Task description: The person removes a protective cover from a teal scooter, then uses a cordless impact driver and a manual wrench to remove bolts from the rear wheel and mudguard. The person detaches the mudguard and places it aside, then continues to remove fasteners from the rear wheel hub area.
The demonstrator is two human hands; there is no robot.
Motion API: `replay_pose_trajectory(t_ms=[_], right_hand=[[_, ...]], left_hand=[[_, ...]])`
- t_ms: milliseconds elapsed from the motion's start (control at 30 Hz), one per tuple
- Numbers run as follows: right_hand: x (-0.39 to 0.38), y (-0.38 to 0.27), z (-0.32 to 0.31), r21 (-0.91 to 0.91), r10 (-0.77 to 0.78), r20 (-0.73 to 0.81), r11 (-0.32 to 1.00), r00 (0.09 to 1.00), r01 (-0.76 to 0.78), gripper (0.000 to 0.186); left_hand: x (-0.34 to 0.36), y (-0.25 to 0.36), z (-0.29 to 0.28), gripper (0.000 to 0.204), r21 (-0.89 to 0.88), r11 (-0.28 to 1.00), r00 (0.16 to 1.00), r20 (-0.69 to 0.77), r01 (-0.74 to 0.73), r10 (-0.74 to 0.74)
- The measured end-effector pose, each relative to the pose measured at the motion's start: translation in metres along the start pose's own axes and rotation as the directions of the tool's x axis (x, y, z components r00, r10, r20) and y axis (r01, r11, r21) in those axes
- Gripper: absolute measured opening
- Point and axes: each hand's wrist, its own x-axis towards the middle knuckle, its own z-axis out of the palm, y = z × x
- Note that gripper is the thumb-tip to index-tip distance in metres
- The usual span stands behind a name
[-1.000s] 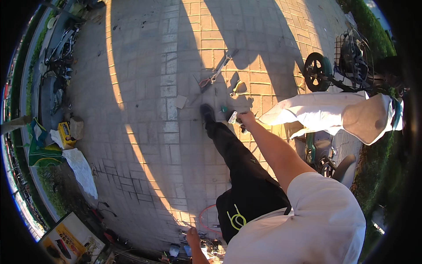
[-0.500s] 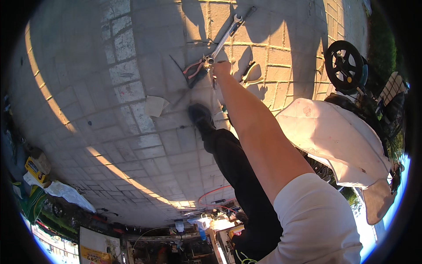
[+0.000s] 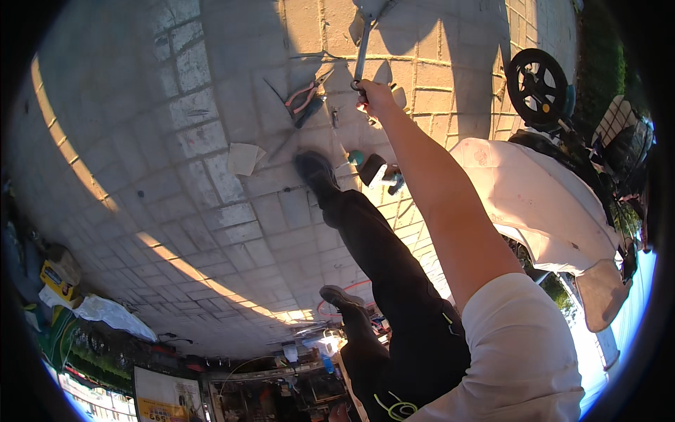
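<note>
My right hand [image 3: 380, 98] reaches out over the paving, its fingers closed round the ring end of a long combination wrench [image 3: 363, 50]. The wrench's open jaw points away from me, near the top edge of the view. Left of the hand lie pliers with pinkish-red handles [image 3: 302, 96], beside a dark blue-handled tool [image 3: 311, 112]. A small metal cylinder [image 3: 335, 117] sits on the ground just below them. Another tool behind the hand is mostly hidden. My left hand is not in view.
My dark shoe [image 3: 316, 172] stands on the paving, near a green round object [image 3: 356, 157] and a black-and-white item [image 3: 373, 171]. A piece of cardboard [image 3: 243, 159] lies to the left. At right are a black spoked wheel [image 3: 537, 88] and a pale cover [image 3: 534, 190].
My right hand has moved the wrench right and away from the pink-handled pliers. The view has shifted, and a second shoe now shows lower down.
</note>
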Motion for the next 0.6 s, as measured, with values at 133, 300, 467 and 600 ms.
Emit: replay_pose_trajectory(t_ms=[133, 300, 467, 600], right_hand=[[-0.090, -0.069, -0.056, 0.070, 0.043, 0.161, 0.996, 0.986, -0.055, 0.017], [-0.268, -0.076, -0.124, -0.037, -0.007, 0.231, 0.999, 0.973, 0.016, 0.013], [-0.523, 0.000, -0.243, 0.273, -0.314, 0.367, 0.936, 0.875, 0.222, 0.027], [-0.665, 0.055, -0.304, 0.352, -0.547, 0.525, 0.837, 0.652, 0.418, 0.057]], left_hand=[[0.039, -0.046, -0.014, 0.035, 0.012, 0.991, 0.991, 0.005, -0.135, 0.135], [0.111, -0.033, -0.053, 0.034, -0.062, 0.947, 0.949, -0.018, -0.315, 0.315], [0.125, 0.010, -0.115, 0.035, -0.215, 0.745, 0.775, -0.150, -0.632, 0.614], [0.125, 0.016, -0.157, 0.034, 0.119, 0.644, 0.626, -0.157, -0.756, 0.764]])
